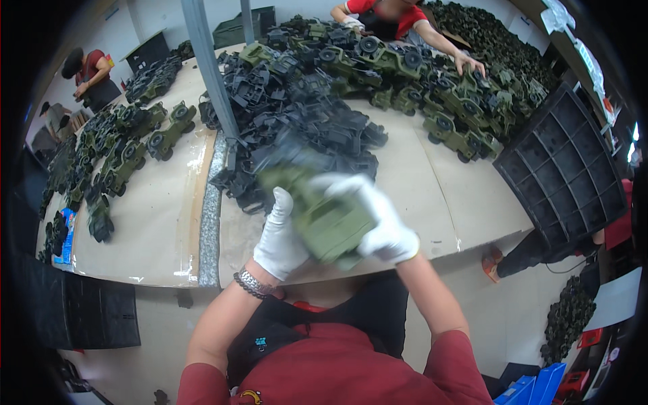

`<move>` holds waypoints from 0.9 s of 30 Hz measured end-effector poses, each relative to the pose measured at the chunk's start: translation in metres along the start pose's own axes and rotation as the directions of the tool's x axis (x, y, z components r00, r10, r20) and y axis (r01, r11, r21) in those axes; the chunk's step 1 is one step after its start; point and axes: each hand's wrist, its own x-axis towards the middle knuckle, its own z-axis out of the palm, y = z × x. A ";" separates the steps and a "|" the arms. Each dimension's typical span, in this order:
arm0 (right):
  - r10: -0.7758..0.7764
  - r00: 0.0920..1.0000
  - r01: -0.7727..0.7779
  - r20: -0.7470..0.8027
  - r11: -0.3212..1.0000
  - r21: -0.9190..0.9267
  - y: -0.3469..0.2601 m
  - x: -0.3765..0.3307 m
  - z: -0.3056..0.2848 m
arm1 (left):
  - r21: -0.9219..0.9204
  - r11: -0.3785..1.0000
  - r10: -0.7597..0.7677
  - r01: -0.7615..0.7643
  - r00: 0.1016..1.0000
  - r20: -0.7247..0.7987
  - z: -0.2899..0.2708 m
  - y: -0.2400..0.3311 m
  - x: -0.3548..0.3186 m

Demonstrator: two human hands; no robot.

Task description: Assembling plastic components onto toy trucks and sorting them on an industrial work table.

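Note:
An olive-green toy military vehicle [332, 226] is held up in front of me, over the near edge of the table, smeared by motion. My left hand [280, 239], in a white glove, grips its left side with the thumb pointing up. On its right side, my right hand [386, 226], also gloved in white, is closed round the body and blurred. Just beyond the vehicle lies a heap of dark grey plastic vehicle parts [287, 101]. A dark smear at the vehicle's far end is too blurred to make out.
Green toy vehicles [466, 121] are massed at the far right, where a co-worker's hand [468, 64] touches them. More toy vehicles [125, 158] stand on the left table. A metal post [212, 74] rises between. At right a black crate [567, 165] leans by the table edge.

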 end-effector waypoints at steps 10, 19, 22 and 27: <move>-0.100 0.871 -0.410 -0.480 0.391 -0.824 0.036 -0.013 -0.071 | -0.037 0.995 0.084 -0.088 0.992 -0.094 -0.050 -0.005 -0.048; 0.087 0.632 -0.280 -0.770 0.952 -0.122 0.044 -0.056 -0.087 | 0.098 0.983 0.167 -0.157 0.980 -0.106 -0.062 -0.019 -0.052; 0.002 0.529 -0.529 -0.849 0.783 -0.328 0.046 -0.094 -0.083 | 0.118 0.987 0.126 -0.113 0.985 -0.118 -0.061 -0.019 -0.045; -0.167 0.698 -0.712 -0.696 -0.063 -0.699 0.015 -0.117 -0.055 | 0.122 0.977 0.192 -0.173 0.966 -0.173 -0.064 -0.025 -0.040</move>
